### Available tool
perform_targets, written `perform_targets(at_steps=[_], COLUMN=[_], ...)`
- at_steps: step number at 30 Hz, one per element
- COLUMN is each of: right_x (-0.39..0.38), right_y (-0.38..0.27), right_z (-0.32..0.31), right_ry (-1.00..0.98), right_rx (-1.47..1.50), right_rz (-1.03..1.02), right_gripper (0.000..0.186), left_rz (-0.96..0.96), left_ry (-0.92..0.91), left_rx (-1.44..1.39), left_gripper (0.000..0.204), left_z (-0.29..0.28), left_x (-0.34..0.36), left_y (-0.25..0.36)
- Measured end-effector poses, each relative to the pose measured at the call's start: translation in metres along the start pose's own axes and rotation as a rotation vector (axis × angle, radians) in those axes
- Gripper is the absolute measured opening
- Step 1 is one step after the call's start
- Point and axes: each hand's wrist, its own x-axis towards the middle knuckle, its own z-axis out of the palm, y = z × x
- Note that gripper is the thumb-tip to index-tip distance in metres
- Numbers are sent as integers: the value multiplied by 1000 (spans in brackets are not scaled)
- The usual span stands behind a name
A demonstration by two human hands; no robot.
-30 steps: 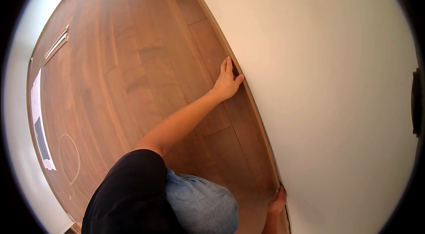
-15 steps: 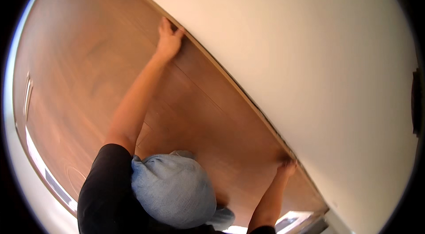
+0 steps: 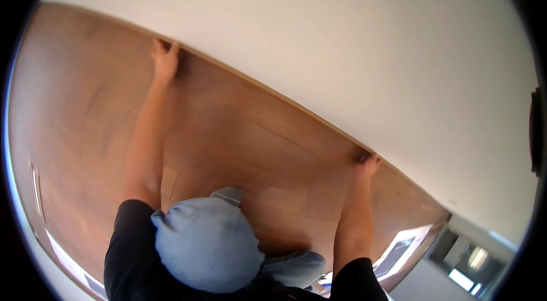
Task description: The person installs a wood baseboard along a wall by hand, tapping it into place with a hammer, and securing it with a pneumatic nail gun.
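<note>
A long, thin light-brown wood trim strip (image 3: 268,91) runs along the foot of a pale wall (image 3: 319,27), where the wall meets the brown plank floor (image 3: 245,150). At its far left stretch is my left hand (image 3: 166,63), thumb and fingers parted, their tips on the strip. Well to the right, my right hand (image 3: 368,165) is curled at the same strip, its fingers partly hidden and in shadow. Both arms reach forward, wide apart. The strip lies close against the wall between my hands.
My bent knee in blue denim (image 3: 208,244) fills the lower middle. A white-bordered, dark rectangular shape (image 3: 404,250) appears at lower right, near the wall's end. Beyond that corner lies another area with bright lights (image 3: 477,258).
My view has turned, so the strip slants less steeply. The dark gap seen earlier between strip and wall no longer shows. Both hands remain at the strip.
</note>
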Motion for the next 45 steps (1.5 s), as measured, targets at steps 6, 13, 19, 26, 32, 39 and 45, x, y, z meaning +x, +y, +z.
perform_targets(at_steps=[6,13,19,26,32,39,45], right_x=[15,-47,-164,-191,-261,-338,-441], right_y=[10,13,18,-7,-18,117,163], right_z=[-9,-21,-158,-384,-497,-651,-646], right_ry=[146,-217,-591,-461,-381,-219,152], right_rx=[0,-43,-480,-919,-1097,-1339,-1200], right_rz=[101,289,94,-210,-327,-366,17], right_gripper=[70,67,60,45,36,42,53], left_rz=[-8,54,-115,104,69,-109,129], left_ry=[93,51,-181,-380,-572,-938,-1063], left_rx=[74,164,35,64,265,238,590], left_gripper=[77,63,35,45,44,46,46], left_z=[25,15,2,-41,-72,-46,-94], left_x=[-14,-35,-189,-249,-265,-315,-330], left_y=[-9,-30,42,-18,-31,7,108])
